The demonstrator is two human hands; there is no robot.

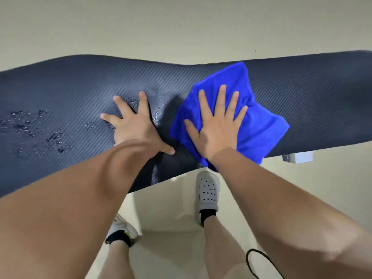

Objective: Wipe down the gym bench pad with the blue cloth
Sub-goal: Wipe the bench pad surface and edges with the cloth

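A long dark bench pad [302, 97] with a fine diagonal weave runs across the view from left to right, seen from above by a person standing at its near edge. The right hand [216, 129] lies flat on a folded blue cloth [259, 125], palm down, fingers [221, 97] straight and spread wide, pressing the cloth onto the pad rather than gripping it. The cloth sits right of the pad's middle, reaching from near the far edge to the near edge, where one corner hangs slightly over. The left hand [133, 125] rests palm down on the bare pad just beside the cloth, its fingers also splayed wide and holding nothing, thumb pointing toward the cloth without touching it. Water droplets [38, 129] bead on the pad to the left of the left hand, and a few more glisten between its fingertips and just beyond them. Both forearms are bare. Below the pad stand the person's feet on a pale floor [181, 27], in light grey perforated clogs [207, 190] and black socks. A black cord [253, 258] loops on the floor at lower right, and a small white block [298, 157] shows beneath the pad's near edge at right.
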